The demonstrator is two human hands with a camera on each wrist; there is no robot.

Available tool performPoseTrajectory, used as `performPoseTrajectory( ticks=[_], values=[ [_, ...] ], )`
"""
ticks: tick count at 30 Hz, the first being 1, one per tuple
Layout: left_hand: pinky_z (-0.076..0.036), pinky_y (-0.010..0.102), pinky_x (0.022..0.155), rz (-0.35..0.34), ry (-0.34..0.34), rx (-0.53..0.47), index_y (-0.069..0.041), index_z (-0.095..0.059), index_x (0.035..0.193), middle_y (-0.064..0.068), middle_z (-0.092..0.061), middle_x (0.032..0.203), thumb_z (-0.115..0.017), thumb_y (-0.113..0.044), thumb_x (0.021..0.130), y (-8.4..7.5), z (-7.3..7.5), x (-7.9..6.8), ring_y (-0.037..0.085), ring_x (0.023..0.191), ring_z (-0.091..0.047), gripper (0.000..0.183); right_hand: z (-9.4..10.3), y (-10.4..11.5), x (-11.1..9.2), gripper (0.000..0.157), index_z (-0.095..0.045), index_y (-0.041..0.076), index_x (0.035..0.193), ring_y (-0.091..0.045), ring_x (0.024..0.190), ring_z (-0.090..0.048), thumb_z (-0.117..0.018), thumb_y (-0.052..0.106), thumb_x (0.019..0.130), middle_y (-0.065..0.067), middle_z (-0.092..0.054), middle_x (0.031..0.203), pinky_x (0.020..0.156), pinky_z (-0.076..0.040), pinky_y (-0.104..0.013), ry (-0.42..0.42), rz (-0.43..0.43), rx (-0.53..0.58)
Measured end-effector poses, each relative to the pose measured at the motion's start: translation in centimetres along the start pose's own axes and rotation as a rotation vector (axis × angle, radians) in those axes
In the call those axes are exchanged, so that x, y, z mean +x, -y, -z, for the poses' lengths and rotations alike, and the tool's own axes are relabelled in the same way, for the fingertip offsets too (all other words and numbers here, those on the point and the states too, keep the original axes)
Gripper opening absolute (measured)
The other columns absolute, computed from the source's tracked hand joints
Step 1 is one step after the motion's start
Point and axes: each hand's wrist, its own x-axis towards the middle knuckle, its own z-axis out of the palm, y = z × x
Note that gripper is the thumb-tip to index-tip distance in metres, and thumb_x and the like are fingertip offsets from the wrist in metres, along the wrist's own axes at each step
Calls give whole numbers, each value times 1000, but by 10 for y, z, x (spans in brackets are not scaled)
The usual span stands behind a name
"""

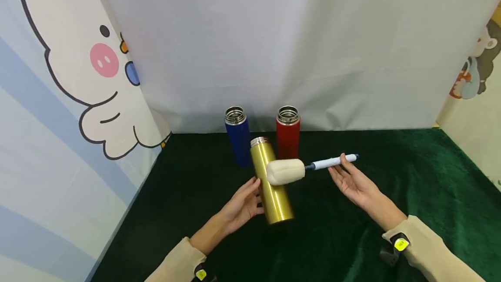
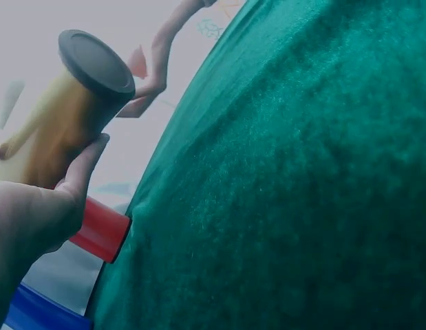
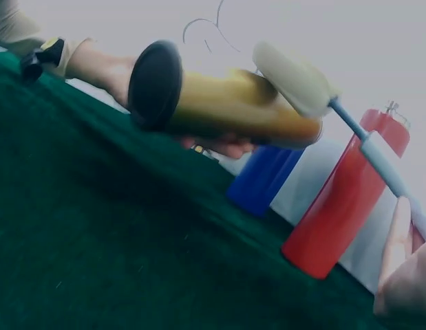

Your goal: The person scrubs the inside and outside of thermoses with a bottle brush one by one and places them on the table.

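Note:
My left hand point(image 1: 244, 207) grips a gold thermos bottle point(image 1: 277, 203) around its body, holding it tilted above the cloth. Its silver neck points up and away, and its dark base point(image 2: 99, 62) faces the left wrist camera. The fingers of my right hand point(image 1: 355, 184) pinch the pale handle of a bottle brush point(image 1: 328, 162). A cream sponge head point(image 1: 285, 171) on the brush points left and overlaps the gold bottle's side in the head view. In the right wrist view the sponge point(image 3: 295, 79) appears beside the bottle's upper part.
A blue bottle point(image 1: 238, 142) and a red bottle point(image 1: 288, 138) stand uncapped at the back of the dark green cloth point(image 1: 391, 160). Behind them hangs a pale backdrop point(image 1: 250, 47). A cartoon-printed panel point(image 1: 78, 99) borders the left side.

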Motion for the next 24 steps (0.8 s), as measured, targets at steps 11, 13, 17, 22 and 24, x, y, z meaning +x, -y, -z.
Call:
performPoseTrajectory(
  ticks=[11, 13, 17, 22, 24],
  values=[
    [-53, 35, 97, 2, 3, -47, -23, -33, 146, -5, -62, 125, -37, -35, 112, -1, -2, 1, 12, 115, -62, 36, 28, -5, -6, 26, -66, 15, 109, -14, 103, -72, -42, 28, 109, -5, -69, 110, 91, -58, -22, 189, -40, -193],
    [-53, 35, 97, 2, -3, -47, -24, -33, 145, -5, -62, 124, -37, -35, 112, 0, -3, 1, 12, 114, -62, 35, 28, -5, -4, 26, -67, 16, 109, -14, 104, -71, -44, 28, 109, -5, -68, 110, 91, -59, -22, 169, -43, -187],
    [-52, 34, 96, 4, -8, -47, -26, -33, 145, -4, -61, 124, -37, -34, 112, 2, -3, 0, 12, 114, -62, 34, 20, -2, 3, 17, -64, 17, 109, -15, 101, -72, -51, 27, 106, -5, -67, 109, 92, -58, -22, 70, -51, -125],
    [-51, 35, 97, 27, 21, -31, -23, -32, 144, -4, -59, 125, -36, -34, 112, 3, -2, -2, 12, 116, -59, 35, -2, 3, 13, 22, -45, 26, 119, -17, 96, -73, -59, 23, 102, -6, -64, 108, 97, -55, -20, -25, -52, -13],
    [-51, 36, 99, 41, 41, -15, -20, -31, 145, -4, -58, 126, -36, -34, 112, 4, -2, -3, 13, 118, -58, 36, -9, 4, 15, 30, -41, 28, 121, -20, 96, -74, -61, 20, 101, -7, -64, 108, 101, -53, -20, -37, -48, 33]
  ],
)
